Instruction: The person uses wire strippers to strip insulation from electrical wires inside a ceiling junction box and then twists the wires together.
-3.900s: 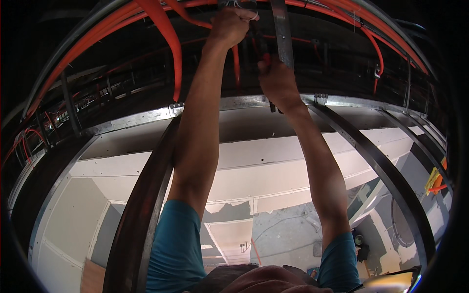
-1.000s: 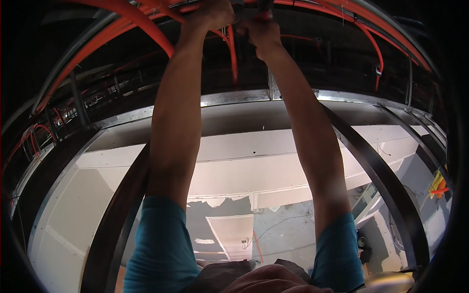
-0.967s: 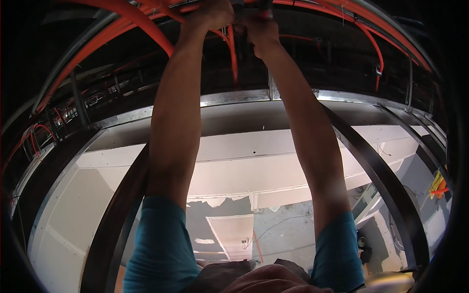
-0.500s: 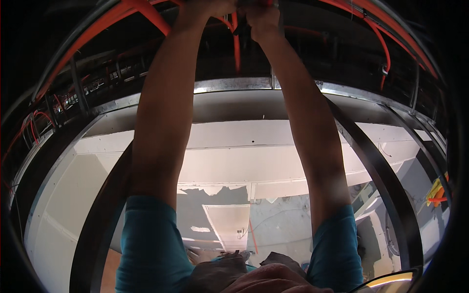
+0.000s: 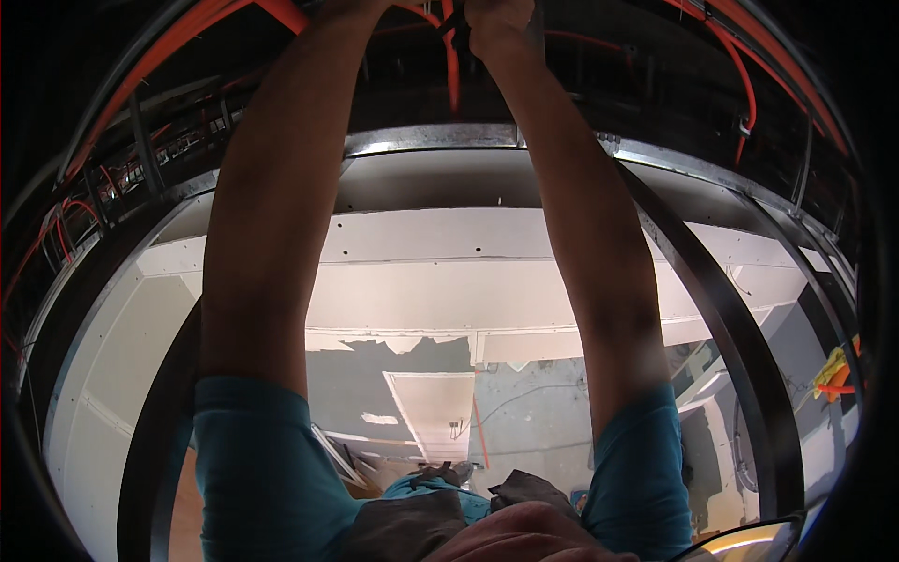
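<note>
Both my arms reach straight up to the top edge of the head view. My right hand is closed, its fingers partly cut off by the edge, next to a small dark piece whose kind I cannot make out. A grey strip stands along its right side. Of my left hand only a sliver by the wrist shows; its fingers are out of the picture. Between the hands hangs an orange flexible conduit. A thicker orange conduit passes behind my left forearm.
A galvanised metal rail crosses beyond my forearms. Dark metal beams, one on the right, curve down on both sides. Another orange conduit hangs at the upper right. Far below are white wall boards and a grey floor.
My left arm has swung to the left, and its hand has moved mostly out past the top edge, away from the right hand. The right hand has shifted slightly left.
</note>
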